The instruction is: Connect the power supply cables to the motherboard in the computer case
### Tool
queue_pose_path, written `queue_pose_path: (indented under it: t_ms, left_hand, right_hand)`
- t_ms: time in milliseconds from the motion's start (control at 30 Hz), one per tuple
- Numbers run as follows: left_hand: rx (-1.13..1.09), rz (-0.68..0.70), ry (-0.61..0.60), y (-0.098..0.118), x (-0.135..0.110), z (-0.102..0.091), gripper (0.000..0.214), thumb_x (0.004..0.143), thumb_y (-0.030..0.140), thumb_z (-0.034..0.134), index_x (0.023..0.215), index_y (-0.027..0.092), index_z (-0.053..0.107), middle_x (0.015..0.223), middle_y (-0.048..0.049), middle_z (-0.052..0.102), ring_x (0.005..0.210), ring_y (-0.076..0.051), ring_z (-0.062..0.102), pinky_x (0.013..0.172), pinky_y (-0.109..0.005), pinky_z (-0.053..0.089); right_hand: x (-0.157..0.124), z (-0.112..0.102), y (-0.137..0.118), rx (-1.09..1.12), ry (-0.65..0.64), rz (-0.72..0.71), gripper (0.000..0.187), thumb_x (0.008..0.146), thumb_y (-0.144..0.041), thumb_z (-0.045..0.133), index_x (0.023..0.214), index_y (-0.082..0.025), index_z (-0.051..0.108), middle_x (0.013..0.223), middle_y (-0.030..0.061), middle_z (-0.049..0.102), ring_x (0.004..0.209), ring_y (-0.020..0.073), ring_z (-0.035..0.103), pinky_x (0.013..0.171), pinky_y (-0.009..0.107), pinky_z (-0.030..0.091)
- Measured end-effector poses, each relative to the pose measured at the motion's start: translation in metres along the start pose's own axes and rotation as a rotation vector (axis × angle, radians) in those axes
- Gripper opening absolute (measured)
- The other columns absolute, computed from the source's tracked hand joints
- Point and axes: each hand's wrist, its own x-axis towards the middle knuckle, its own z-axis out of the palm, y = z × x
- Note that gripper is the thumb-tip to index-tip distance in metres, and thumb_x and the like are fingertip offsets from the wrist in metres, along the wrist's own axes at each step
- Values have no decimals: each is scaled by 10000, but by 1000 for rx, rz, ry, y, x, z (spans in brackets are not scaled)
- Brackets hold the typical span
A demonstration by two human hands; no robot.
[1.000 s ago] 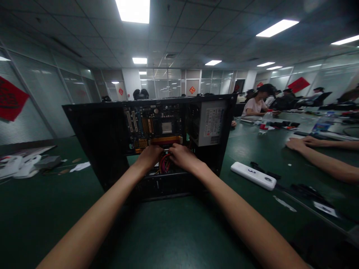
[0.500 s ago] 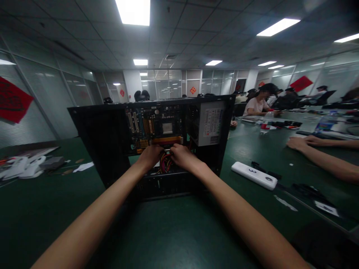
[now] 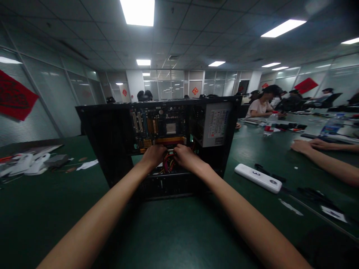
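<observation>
An open black computer case [image 3: 103, 142] stands on the green table before me, its inside facing me. My left hand [image 3: 154, 155] and my right hand [image 3: 185, 155] reach into it, close together at the lower edge of the motherboard [image 3: 179, 116]. Fingers of both hands are closed in a pinch, and a small pale piece shows between them, too small to name. Just above them run the yellow and red memory slots [image 3: 169, 141]. A bundle of coloured cables [image 3: 168, 163] hangs between and below my hands. The silver power supply [image 3: 214, 125] sits at the upper right.
A white numbered device [image 3: 258, 177] and black cables [image 3: 311, 196] lie right of the case. Another person's hands [image 3: 305, 145] rest farther right, near bottles [image 3: 270, 123]. White items [image 3: 36, 164] and a grey block [image 3: 56, 160] lie on the left.
The whole view has shifted slightly, so the scene sits a little farther right. My hands stay pinched at the same spot in the case, slightly closer together over the cables.
</observation>
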Motion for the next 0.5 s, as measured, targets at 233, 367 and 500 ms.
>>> queue_pose_path:
  t_ms: [233,367,500]
  left_hand:
    - [-78,-95,38,-7,-2,6,235,917,330,556,1020,196,719,972,-94,731,927,-250,686,757,-304,492]
    - [-127,-134,59,-11,-6,8,211,903,330,576,999,213,722,936,-79,734,879,-239,686,703,-286,469]
    - [-170,-124,73,-13,-11,9,241,921,312,525,970,209,738,916,-84,736,887,-229,682,702,-277,445]
  right_hand:
    - [1,2,1,-22,-6,-13,172,925,-197,533,1018,-129,661,1099,116,612,982,205,627,803,262,447]
    - [4,7,4,-3,-4,-21,172,928,-188,532,1018,-128,665,1108,117,610,993,200,624,810,257,446]
    - [3,7,4,14,7,-11,160,929,-184,534,1020,-119,649,1123,122,605,1008,202,614,830,266,447]
